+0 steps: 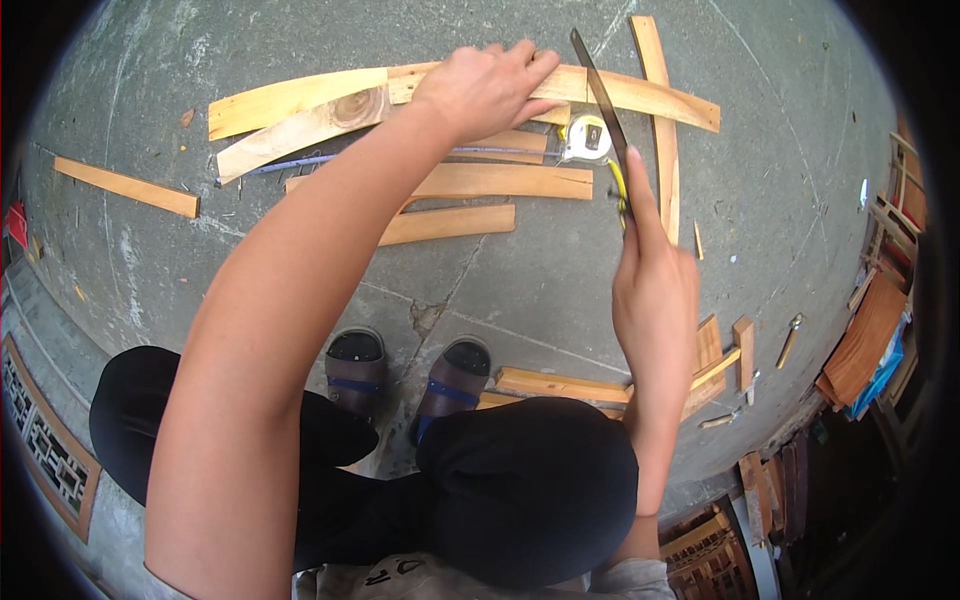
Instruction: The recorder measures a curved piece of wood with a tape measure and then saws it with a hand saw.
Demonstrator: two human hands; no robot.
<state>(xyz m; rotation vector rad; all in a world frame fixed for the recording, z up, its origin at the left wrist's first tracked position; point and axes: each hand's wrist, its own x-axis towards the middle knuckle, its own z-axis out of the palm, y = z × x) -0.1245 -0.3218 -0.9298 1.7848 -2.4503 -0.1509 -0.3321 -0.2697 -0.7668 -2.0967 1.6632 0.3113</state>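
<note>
My left hand point(485, 92) bears down on a long pale wooden plank point(650, 97) on the floor, fingers over its far edge and thumb on the near side. In my right hand point(655, 280) is a saw, its handle mostly hidden by the fingers. The dark, narrow saw blade point(604, 95) slants across the plank, close to a thin line marked over its width. Just left of the blade, near the plank's lower edge, sits a white and yellow tape measure point(585, 140). A shorter board with a knot point(300, 132) lies below the plank's left part.
Another plank point(655, 60) crosses the long one's right end. Several wooden strips point(500, 182) lie nearer me, and a lone strip point(125, 187) at left. A hammer point(790, 340) and more wood pieces point(560, 385) are at lower right. Stacked wood point(865, 335) stands along the right edge.
</note>
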